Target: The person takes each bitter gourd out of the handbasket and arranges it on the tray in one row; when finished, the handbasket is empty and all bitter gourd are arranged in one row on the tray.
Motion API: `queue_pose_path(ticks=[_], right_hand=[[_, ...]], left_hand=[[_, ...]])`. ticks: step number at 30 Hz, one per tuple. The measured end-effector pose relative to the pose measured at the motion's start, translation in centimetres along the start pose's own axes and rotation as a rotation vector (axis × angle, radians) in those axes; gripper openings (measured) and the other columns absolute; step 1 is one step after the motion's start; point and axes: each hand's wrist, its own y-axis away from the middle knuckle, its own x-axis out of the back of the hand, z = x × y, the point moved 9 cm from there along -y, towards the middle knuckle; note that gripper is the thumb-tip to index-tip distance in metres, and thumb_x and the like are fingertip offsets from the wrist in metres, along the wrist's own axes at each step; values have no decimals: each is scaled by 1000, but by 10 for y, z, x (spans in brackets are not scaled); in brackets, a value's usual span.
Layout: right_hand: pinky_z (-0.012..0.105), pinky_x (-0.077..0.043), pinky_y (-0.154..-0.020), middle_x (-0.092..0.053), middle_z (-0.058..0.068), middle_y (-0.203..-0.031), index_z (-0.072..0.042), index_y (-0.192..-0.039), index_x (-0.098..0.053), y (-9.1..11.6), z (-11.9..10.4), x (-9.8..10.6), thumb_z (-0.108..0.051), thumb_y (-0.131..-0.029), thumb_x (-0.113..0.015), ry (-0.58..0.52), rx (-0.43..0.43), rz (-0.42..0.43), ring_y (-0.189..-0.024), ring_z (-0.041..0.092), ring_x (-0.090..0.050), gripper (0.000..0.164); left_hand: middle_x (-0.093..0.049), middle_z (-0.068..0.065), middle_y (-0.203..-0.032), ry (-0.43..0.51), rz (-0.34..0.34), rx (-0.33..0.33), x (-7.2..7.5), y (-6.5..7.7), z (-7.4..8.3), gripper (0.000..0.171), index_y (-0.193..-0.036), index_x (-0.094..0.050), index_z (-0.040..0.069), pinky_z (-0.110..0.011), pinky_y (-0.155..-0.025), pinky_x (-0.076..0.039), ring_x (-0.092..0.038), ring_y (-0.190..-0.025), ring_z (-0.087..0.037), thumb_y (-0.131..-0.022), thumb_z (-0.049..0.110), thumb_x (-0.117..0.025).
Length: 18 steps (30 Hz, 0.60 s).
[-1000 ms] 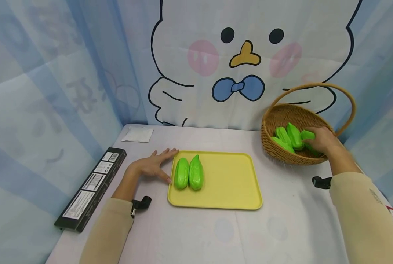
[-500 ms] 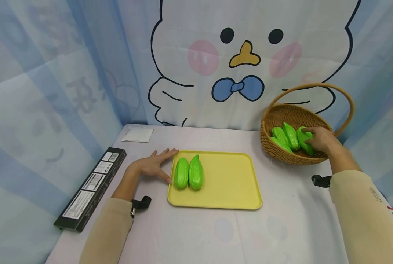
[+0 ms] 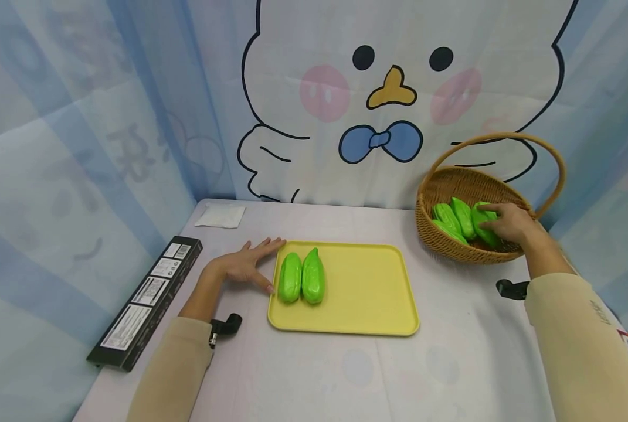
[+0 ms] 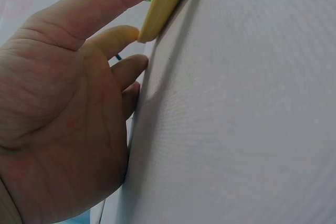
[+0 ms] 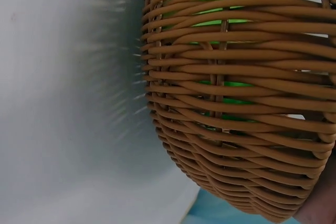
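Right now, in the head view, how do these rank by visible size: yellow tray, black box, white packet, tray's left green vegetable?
1. Yellow tray
2. Black box
3. White packet and left green vegetable: too alike to rank

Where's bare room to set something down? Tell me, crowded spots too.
Free: tray, right of its two vegetables; table between tray and basket; table on tray's near side, between the sleeves. Crowded: tray's left end, with those vegetables and the left grip at its edge; basket, with more vegetables and the right grip.
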Motion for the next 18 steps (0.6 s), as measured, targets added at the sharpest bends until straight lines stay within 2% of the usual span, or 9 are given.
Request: queue_pose_path(ticks=[6, 11, 14, 18], right_hand=[[78, -30, -112, -19, 47, -158, 2, -160, -32, -2, 1, -1, -23, -108, -55, -29, -1, 25, -142, 67, -22, 63], [80, -27, -112, -19, 44, -160, -2, -163, -28, 0, -2, 1, -32, -109, -51, -89, 7, 64, -142, 68, -21, 66], [77, -34, -108, -17, 44, -162, -5, -165, -25, 4, -7, 1, -36, -110, -50, -147, 9, 75, -141, 65, -26, 68], [76, -36, -105, -17, 42, -163, -8, -166, -23, 9, -16, 2, -37, -110, -49, -218, 28, 119, -143, 64, -26, 68]], left_hand=[[-7, 1, -177, 0, -2, -4, 0, 1, 0, 130, -169, -15, 27, -59, -129, 14, 8, -164, -28, -68, 51, -93], [-7, 1, -177, 4, 4, -7, 0, 1, 0, 130, -169, -15, 28, -58, -129, 15, 7, -164, -28, -68, 51, -94], [-7, 1, -177, 4, 3, -8, 0, 1, 0, 130, -169, -15, 28, -59, -129, 15, 8, -164, -28, -68, 50, -94], [-7, 1, -177, 6, 0, -2, 0, 2, 1, 129, -169, -15, 28, -60, -129, 15, 9, -164, -29, -69, 50, -94]])
